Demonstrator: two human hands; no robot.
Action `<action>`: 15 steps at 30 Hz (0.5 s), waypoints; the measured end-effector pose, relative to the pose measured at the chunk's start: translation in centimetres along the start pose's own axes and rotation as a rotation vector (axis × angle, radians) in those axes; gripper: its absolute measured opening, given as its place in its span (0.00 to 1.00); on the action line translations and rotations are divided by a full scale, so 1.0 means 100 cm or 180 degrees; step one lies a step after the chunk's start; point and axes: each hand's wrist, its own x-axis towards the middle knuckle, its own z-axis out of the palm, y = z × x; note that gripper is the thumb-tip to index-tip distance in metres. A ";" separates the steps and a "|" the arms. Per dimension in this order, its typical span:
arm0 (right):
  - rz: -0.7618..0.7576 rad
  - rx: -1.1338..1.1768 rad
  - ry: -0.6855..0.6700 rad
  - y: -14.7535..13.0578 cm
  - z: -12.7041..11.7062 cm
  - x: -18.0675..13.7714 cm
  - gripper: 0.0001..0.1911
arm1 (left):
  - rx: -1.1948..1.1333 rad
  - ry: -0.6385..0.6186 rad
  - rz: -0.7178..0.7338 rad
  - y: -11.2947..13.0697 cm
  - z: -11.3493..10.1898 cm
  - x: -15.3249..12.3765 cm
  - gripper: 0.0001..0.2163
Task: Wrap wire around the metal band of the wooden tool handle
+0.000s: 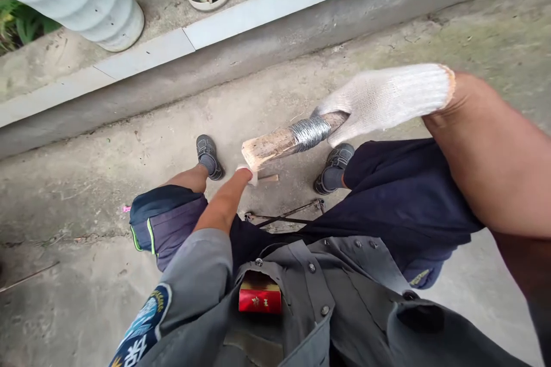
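Right hand (374,100): fingers closed around the wood's (270,148) end
Left hand (252,174): below the wood, mostly hidden; cannot tell its fingers' hold
Wire (311,133): wound around the wood

The person wears a grey button-up shirt (361,309) with dark round buttons (312,268), its short left sleeve (204,255) bearing a dark blue patch (148,321) marked in light blue, white and yellow. White knitted gloves (400,94) cover the right hand (372,102) and the left hand (248,174), the right cuff edged in orange. Below come navy legwear (396,183) with bright green piping (150,235) on the left leg and small yellowish lettering (420,277) on the right, grey socks (332,178), and dark shoes (342,155) with pale stitched lines.
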 end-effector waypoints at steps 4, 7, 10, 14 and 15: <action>0.0298 -0.0049 0.0335 -0.001 -0.007 0.005 0.17 | 0.0507 -0.0903 -0.0169 0.003 0.033 0.014 0.19; 0.0665 0.0291 0.0365 0.004 -0.012 0.016 0.16 | 0.0587 -0.1180 -0.0160 -0.002 0.043 0.017 0.19; 0.0881 0.0873 0.0156 0.017 -0.011 0.037 0.13 | 0.0388 -0.1305 -0.0110 -0.007 0.047 0.013 0.18; 0.0758 0.1644 -0.0165 0.043 -0.004 0.081 0.09 | -0.0219 -0.1451 -0.0004 0.002 0.056 0.000 0.20; 0.0722 0.1729 -0.0326 0.048 -0.005 0.094 0.08 | -0.0447 -0.1454 0.0074 0.007 0.058 -0.004 0.18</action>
